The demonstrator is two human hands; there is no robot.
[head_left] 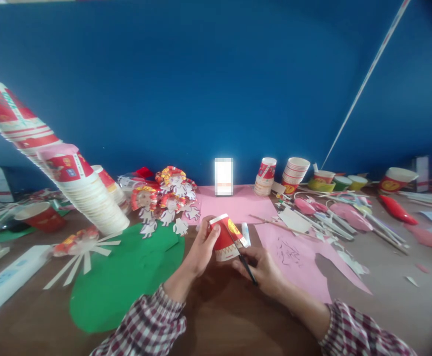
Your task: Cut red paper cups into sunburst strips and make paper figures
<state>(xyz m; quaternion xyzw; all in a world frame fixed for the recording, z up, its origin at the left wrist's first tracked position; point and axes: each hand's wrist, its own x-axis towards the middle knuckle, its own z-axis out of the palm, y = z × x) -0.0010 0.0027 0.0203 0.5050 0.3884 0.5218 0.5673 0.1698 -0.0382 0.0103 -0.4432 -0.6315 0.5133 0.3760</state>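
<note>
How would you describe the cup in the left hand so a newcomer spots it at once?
From the big blue wall, drop to the brown table below it. Near the middle, the left hand grips a red cup with a yellow patch. Unlike the tall stack of cups to the left, it is held, with the right hand's black tool at its side.

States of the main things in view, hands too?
Red paper cup: held, tilted
Left hand: closed on cup
Black-handled cutting tool: held, at cup's side
Right hand: closed on tool
Tall paper-cup stack: nested
Green sheet: lying flat
Front pink sheet: flat, marked
</note>
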